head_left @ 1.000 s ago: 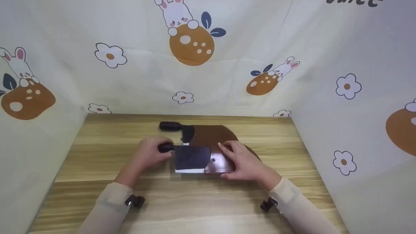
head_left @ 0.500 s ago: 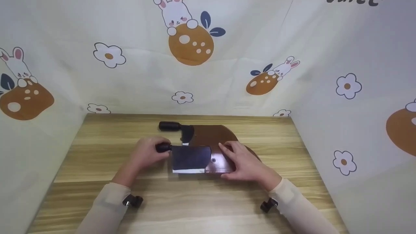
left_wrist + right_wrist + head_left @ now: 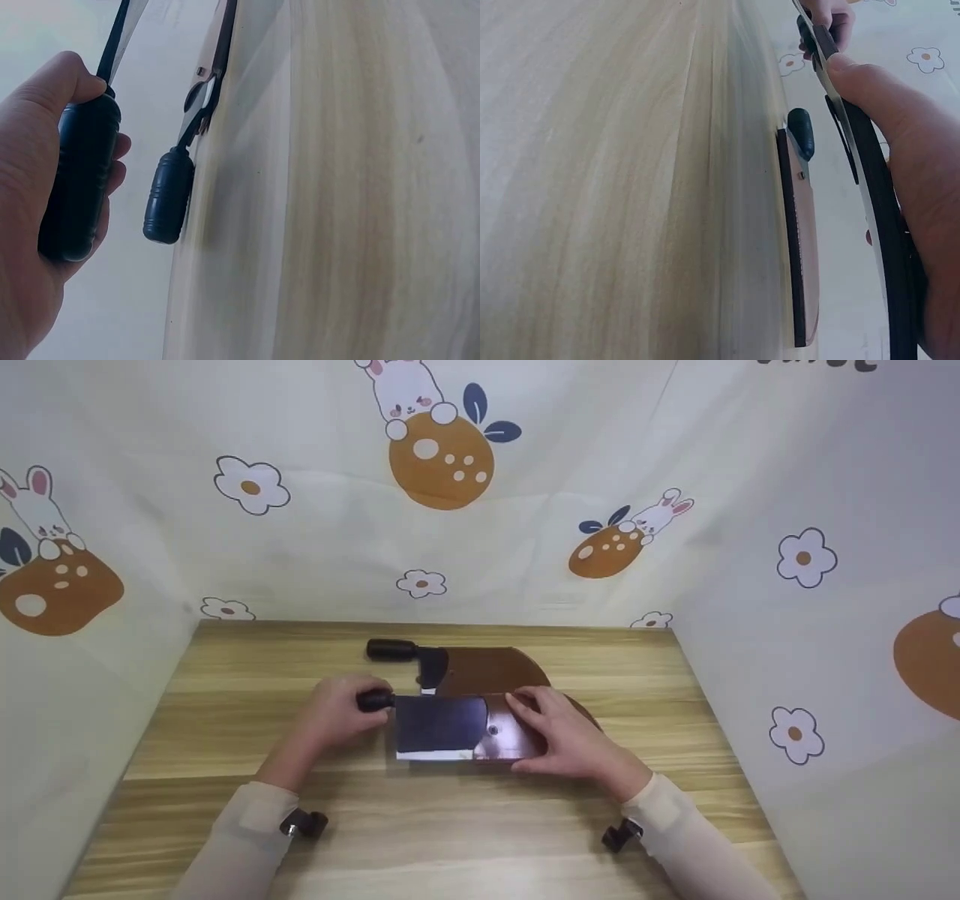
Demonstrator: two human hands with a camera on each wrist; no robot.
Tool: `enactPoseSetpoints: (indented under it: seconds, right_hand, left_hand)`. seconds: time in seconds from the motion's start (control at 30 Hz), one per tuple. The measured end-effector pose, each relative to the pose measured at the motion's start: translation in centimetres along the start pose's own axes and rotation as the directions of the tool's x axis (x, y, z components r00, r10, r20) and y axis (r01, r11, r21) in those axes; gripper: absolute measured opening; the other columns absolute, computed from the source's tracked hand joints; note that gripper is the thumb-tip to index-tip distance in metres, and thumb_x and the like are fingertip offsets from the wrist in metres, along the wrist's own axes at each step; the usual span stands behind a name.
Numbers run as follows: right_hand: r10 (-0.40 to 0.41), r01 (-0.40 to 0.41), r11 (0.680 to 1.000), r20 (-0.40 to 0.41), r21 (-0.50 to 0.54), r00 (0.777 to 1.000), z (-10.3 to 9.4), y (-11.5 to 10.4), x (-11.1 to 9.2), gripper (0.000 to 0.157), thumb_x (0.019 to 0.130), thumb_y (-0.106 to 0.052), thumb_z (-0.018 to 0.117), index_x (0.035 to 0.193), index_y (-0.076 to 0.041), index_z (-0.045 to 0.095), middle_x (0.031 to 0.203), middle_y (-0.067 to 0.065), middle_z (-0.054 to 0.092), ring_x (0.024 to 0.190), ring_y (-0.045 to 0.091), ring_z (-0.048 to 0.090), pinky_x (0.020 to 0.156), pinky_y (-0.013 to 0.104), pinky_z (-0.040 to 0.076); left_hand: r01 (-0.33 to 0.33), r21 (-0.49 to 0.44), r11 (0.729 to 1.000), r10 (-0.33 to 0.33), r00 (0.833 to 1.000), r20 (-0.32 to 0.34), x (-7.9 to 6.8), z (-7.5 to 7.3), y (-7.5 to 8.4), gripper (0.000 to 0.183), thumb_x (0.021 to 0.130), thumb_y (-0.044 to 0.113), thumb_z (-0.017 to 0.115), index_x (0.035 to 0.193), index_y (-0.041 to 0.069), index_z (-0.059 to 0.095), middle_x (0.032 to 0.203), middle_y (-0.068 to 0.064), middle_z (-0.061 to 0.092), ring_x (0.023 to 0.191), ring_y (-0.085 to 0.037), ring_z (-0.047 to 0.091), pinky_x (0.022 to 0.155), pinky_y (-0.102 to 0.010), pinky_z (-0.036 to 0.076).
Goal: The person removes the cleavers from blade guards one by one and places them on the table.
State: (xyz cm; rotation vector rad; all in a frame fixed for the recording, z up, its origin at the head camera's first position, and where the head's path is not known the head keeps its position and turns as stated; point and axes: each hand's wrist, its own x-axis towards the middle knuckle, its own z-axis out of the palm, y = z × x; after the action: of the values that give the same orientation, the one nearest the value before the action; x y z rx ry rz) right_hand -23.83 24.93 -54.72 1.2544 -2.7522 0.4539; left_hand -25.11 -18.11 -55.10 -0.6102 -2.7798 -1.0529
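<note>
The cleaver (image 3: 437, 724), black-handled, dark-bladed and bright-edged, juts out left of the glossy brown sheath (image 3: 508, 736), partly inside it.

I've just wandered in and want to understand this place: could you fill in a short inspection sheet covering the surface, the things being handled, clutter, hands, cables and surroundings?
Surface: light wood-grain table, some glare toward the near side.
Things handled: dark rectangular-bladed cleaver, partly out of its glossy brown sheath.
Clutter: second black-handled cleaver, lying behind the first, mostly inside a matching brown sheath.
Hands: left hand grips the first cleaver's ridged black handle; right hand holds its sheath.
Cables: nothing seen.
Surroundings: pale cloth printed with rabbits and flowers; black device at each wrist.
</note>
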Motion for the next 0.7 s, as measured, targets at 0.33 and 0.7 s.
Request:
enactPoseSetpoints:
  seconds: [0.33,0.7]
  right_hand:
    - [-0.011,0.011,1.0,-0.017,-0.012,1.0,-0.02,-0.19,-0.06,0.112,0.085,-0.073,0.085,0.17,-0.013,0.042,0.164,0.016,0.046,0.151,0.034,0.044,0.126,0.054,0.038]
    - [0.019,-0.02,1.0,-0.016,-0.012,1.0,-0.26,0.3,-0.86,0.112,0.084,-0.071,0.086,0.169,-0.012,0.045,0.164,0.017,0.046,0.15,0.035,0.045,0.125,0.055,0.039]
  left_hand:
    - [0.007,0.002,1.0,-0.007,1.0,0.006,-0.4,-0.04,-0.14,0.036,0.084,0.022,0.089,0.118,0.013,0.082,0.11,-0.004,0.078,0.098,-0.028,0.071,0.089,-0.053,0.059]
    - [0.014,0.001,1.0,-0.014,1.0,-0.003,-1.02,-0.59,-0.89,0.038,0.085,0.021,0.09,0.12,0.01,0.082,0.111,-0.008,0.079,0.103,-0.032,0.072,0.095,-0.058,0.058]
